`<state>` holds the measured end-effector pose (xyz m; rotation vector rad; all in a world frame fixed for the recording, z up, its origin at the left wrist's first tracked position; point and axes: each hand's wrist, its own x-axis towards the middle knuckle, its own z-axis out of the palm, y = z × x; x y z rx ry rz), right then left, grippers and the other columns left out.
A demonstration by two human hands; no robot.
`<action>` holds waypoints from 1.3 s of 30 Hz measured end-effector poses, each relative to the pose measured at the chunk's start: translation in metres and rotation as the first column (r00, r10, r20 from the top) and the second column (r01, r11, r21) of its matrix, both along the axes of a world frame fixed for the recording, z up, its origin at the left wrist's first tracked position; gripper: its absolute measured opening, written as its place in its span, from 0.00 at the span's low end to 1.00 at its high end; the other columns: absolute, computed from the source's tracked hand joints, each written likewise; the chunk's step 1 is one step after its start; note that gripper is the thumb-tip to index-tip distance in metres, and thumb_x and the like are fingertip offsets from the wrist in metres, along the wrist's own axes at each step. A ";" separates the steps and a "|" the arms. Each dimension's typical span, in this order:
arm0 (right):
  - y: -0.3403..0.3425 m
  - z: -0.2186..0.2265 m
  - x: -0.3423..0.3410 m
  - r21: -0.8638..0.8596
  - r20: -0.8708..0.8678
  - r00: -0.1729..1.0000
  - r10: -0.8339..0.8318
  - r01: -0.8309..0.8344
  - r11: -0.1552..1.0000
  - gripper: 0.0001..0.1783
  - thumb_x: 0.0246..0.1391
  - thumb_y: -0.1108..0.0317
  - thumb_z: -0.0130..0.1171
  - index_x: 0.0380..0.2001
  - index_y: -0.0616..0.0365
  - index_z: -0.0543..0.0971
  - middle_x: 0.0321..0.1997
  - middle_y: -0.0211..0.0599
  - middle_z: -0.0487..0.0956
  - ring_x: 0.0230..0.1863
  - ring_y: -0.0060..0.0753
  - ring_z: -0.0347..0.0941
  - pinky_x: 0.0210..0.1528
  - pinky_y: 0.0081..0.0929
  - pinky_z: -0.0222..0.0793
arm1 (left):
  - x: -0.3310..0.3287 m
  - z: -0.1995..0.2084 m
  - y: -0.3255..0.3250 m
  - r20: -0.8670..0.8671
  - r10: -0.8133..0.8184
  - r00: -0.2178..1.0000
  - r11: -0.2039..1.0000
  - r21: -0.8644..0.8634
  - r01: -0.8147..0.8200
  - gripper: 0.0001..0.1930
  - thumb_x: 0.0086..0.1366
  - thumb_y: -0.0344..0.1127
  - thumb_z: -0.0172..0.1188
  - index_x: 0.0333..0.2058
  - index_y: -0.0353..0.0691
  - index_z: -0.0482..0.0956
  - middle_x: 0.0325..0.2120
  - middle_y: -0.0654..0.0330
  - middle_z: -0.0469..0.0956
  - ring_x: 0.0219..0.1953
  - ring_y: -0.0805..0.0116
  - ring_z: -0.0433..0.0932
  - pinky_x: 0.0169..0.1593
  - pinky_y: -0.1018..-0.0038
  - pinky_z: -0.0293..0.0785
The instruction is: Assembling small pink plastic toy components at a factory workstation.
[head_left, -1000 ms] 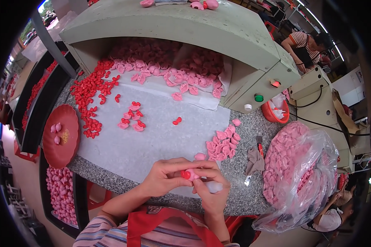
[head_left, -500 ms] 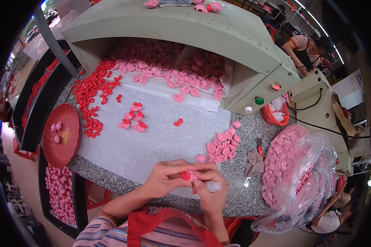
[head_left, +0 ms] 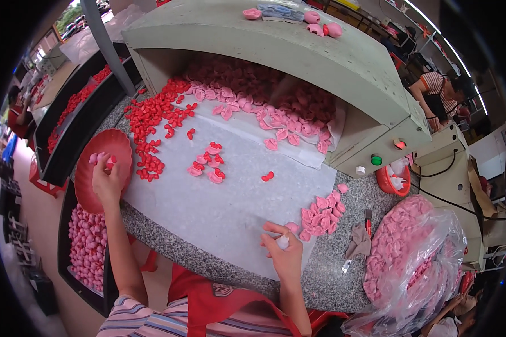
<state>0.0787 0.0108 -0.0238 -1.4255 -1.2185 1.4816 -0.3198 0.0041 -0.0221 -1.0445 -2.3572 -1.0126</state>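
Observation:
Over the red scalloped plate at the left, my left hand has its fingers closed round a small pink piece with a red bow-shaped part. A few pink rounded pieces lie in the plate, partly hidden by the fingers. My right hand, above the front of the white paper sheet, grips a small whitish squeeze bottle, mostly covered by the fingers. A pink rounded piece lies just beyond that hand, beside a cluster of folded pink pieces.
Red bow-shaped pieces are heaped at the sheet's left. A pale green machine housing stands behind, pink pieces inside. To the right are a brush, a grey cloth and a plastic bag of pink pieces. A black tray sits lower left.
My hands have parted from in front of me. The left has gone to the plate with the pink-and-red piece; the right stays near the front with the bottle. The view has shifted.

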 end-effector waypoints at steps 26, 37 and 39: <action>0.049 -0.005 -0.011 0.425 0.272 0.941 -0.201 0.070 0.903 0.07 0.43 0.75 0.59 0.29 0.64 0.77 0.31 0.35 0.75 0.28 0.22 0.71 0.31 0.19 0.66 | 0.108 0.033 0.013 -0.077 -0.390 0.917 0.912 0.105 0.397 0.15 0.48 0.21 0.56 0.38 0.33 0.73 0.35 0.52 0.73 0.38 0.57 0.73 0.42 0.72 0.68; 0.067 0.000 -0.054 0.492 0.387 0.917 -0.095 -0.119 0.862 0.13 0.38 0.73 0.62 0.33 0.61 0.77 0.31 0.37 0.75 0.34 0.32 0.72 0.39 0.23 0.66 | 0.157 -0.012 0.042 0.029 -0.514 0.857 0.852 -0.097 0.515 0.15 0.44 0.34 0.66 0.32 0.37 0.75 0.26 0.58 0.72 0.28 0.62 0.72 0.28 0.71 0.70; 0.050 -0.004 -0.041 0.459 0.390 0.919 -0.061 -0.137 0.878 0.13 0.38 0.73 0.62 0.33 0.61 0.77 0.30 0.37 0.75 0.34 0.30 0.72 0.39 0.23 0.66 | 0.174 -0.023 0.050 0.061 -0.504 0.861 0.849 -0.150 0.507 0.17 0.43 0.37 0.67 0.32 0.38 0.74 0.26 0.58 0.72 0.27 0.60 0.72 0.29 0.69 0.70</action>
